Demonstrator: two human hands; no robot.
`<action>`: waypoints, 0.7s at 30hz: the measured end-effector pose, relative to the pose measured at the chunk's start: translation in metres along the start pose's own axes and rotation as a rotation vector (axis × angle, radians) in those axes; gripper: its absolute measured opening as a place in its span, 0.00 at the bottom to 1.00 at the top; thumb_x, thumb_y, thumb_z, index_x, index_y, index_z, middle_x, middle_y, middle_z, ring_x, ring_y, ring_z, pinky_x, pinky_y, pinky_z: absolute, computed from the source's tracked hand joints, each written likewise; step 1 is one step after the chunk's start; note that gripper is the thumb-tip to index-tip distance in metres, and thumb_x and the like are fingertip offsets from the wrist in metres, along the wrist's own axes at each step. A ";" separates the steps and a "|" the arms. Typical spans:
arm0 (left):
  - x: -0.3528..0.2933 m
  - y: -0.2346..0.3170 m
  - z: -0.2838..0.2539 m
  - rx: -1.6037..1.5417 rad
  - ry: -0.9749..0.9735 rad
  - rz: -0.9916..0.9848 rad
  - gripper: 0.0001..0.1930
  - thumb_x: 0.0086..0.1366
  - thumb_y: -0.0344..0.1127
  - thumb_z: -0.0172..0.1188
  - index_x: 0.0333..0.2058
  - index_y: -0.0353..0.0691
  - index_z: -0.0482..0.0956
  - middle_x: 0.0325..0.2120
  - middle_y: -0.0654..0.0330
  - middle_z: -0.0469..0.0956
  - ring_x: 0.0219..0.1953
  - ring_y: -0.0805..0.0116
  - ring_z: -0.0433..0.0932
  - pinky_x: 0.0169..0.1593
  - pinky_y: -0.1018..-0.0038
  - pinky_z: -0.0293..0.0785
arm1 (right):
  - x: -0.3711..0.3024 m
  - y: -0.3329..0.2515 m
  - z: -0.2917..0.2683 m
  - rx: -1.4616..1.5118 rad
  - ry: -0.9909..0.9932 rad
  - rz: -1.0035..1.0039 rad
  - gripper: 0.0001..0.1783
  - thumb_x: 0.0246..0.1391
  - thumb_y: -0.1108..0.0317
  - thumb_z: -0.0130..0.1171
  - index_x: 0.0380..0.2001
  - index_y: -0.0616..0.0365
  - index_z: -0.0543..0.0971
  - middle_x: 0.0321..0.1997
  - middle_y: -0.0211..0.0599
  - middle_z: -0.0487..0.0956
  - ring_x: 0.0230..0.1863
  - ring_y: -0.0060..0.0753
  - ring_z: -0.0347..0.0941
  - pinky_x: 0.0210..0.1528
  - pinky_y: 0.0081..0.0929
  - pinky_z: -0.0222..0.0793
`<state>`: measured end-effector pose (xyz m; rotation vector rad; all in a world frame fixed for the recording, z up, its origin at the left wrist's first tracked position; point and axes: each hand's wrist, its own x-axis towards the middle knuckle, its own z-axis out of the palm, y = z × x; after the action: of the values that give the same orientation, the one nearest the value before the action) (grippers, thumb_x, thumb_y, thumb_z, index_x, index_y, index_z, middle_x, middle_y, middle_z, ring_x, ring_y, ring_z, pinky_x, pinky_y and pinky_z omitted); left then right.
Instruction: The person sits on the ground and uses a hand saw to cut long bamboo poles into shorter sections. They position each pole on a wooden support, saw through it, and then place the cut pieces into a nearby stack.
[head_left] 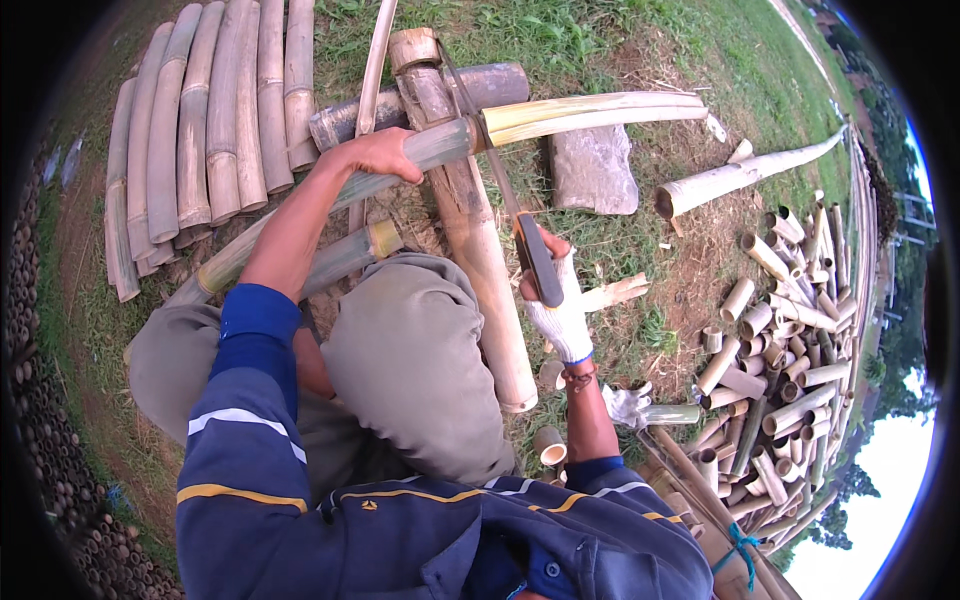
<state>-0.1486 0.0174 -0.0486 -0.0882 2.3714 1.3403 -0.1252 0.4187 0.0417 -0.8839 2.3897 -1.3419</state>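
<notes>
My bare left hand (385, 155) is closed around a greenish bamboo pole (440, 145), which slants up from the lower left. Across the pole, just right of that hand, lies the narrow blade of a hand saw (541, 262); its teeth are too small to make out. My right hand (560, 310), in a white knit glove, is wrapped around the saw's dark handle. Beyond the blade the pole shows a pale yellow, grooved length. Beneath, it rests on a thick bamboo log (468, 230), which lies over a dark round crosspiece (495, 87).
Split bamboo lengths (222, 120) lie side by side at the far left. A grey stone block (593, 170) sits right of the log. Cut bamboo tubes (780, 350) are heaped at the right, below a long pole (745, 177). Another glove (627, 405) lies near my right forearm.
</notes>
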 end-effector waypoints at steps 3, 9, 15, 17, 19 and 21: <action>0.003 -0.003 -0.006 0.004 -0.002 0.022 0.36 0.50 0.47 0.78 0.55 0.33 0.82 0.44 0.51 0.88 0.46 0.59 0.86 0.52 0.61 0.81 | 0.063 -0.003 0.025 0.116 0.012 0.050 0.39 0.55 0.78 0.59 0.73 0.57 0.69 0.50 0.41 0.80 0.37 0.28 0.76 0.49 0.30 0.77; -0.009 -0.023 -0.007 -0.116 -0.068 0.006 0.34 0.53 0.45 0.79 0.55 0.33 0.81 0.43 0.55 0.88 0.45 0.62 0.85 0.50 0.62 0.82 | -0.056 -0.018 -0.014 0.061 -0.109 0.214 0.42 0.56 0.80 0.59 0.75 0.57 0.65 0.61 0.37 0.75 0.50 0.27 0.75 0.58 0.28 0.73; -0.001 -0.011 -0.006 -0.189 -0.137 -0.066 0.29 0.56 0.40 0.78 0.53 0.33 0.81 0.39 0.56 0.87 0.35 0.69 0.85 0.41 0.66 0.83 | -0.090 -0.001 -0.018 0.125 -0.084 0.279 0.39 0.60 0.78 0.61 0.75 0.56 0.65 0.65 0.42 0.76 0.57 0.30 0.76 0.62 0.29 0.72; 0.005 -0.013 -0.003 -0.146 -0.115 0.001 0.28 0.56 0.40 0.78 0.52 0.32 0.81 0.38 0.56 0.86 0.35 0.69 0.85 0.40 0.67 0.83 | -0.003 -0.002 0.008 0.202 -0.084 0.326 0.39 0.59 0.80 0.59 0.74 0.56 0.67 0.59 0.36 0.76 0.48 0.24 0.74 0.54 0.25 0.74; 0.006 -0.015 -0.012 -0.168 -0.109 0.021 0.27 0.57 0.40 0.78 0.52 0.32 0.81 0.38 0.56 0.86 0.35 0.69 0.85 0.39 0.67 0.83 | 0.039 0.003 0.023 0.119 -0.003 0.064 0.39 0.58 0.80 0.58 0.74 0.56 0.68 0.53 0.32 0.75 0.42 0.20 0.71 0.49 0.23 0.73; 0.003 -0.017 -0.014 -0.285 -0.142 -0.003 0.27 0.58 0.40 0.78 0.52 0.32 0.81 0.38 0.56 0.86 0.35 0.69 0.85 0.40 0.68 0.83 | 0.045 -0.002 0.025 0.061 0.041 -0.043 0.39 0.56 0.81 0.58 0.73 0.56 0.68 0.48 0.29 0.75 0.39 0.20 0.69 0.46 0.22 0.72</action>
<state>-0.1515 -0.0027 -0.0569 -0.0753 2.0512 1.6194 -0.1475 0.3726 0.0324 -0.9046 2.3591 -1.4541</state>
